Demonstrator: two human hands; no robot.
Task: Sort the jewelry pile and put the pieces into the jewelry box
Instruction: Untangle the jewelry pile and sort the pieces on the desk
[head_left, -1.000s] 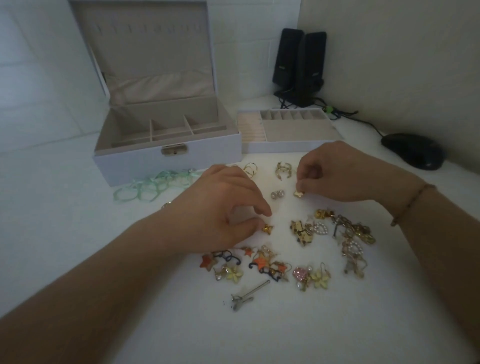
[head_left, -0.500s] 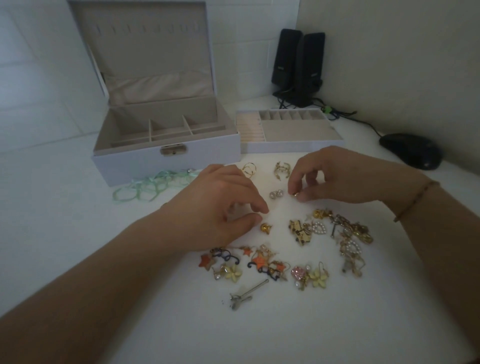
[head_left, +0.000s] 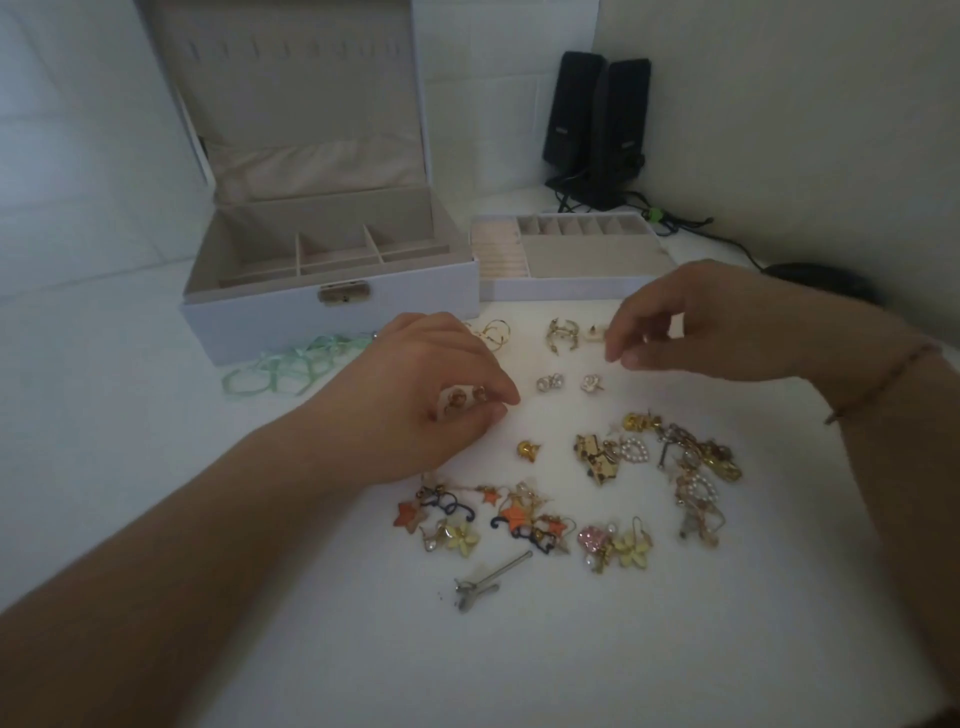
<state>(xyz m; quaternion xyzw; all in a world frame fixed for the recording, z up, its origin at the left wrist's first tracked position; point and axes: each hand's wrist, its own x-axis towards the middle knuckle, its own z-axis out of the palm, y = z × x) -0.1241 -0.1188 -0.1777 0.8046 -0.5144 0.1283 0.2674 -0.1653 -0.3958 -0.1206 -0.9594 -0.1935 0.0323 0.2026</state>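
The jewelry pile (head_left: 597, 499) lies spread on the white table: orange stars, yellow flowers, pearl hearts and gold pieces. Behind it stands the white jewelry box (head_left: 415, 306) with its lid up and beige compartments bare. Its removable tray (head_left: 561, 290) sits to the right of the box. My left hand (head_left: 441, 395) arches over two small reddish studs (head_left: 462, 400), fingers loosely curled, nothing seen between thumb and fingertip. My right hand (head_left: 701, 327) hovers above two silver studs (head_left: 569, 383), thumb and forefinger close together with nothing between them. A gold charm (head_left: 529, 449) lies alone.
Gold hoops (head_left: 491, 332) and a gold interlocked earring (head_left: 562, 335) lie in front of the box. A mint ribbon (head_left: 291, 364) lies at the left. A silver pin (head_left: 488, 579) lies near me. Black speakers (head_left: 597, 130), cables and a dark mouse (head_left: 821, 280) are at the back right.
My right hand let go of a small stud beside the other silver one and rose up and right. My left hand drew back from the gold charm, which stays on the table.
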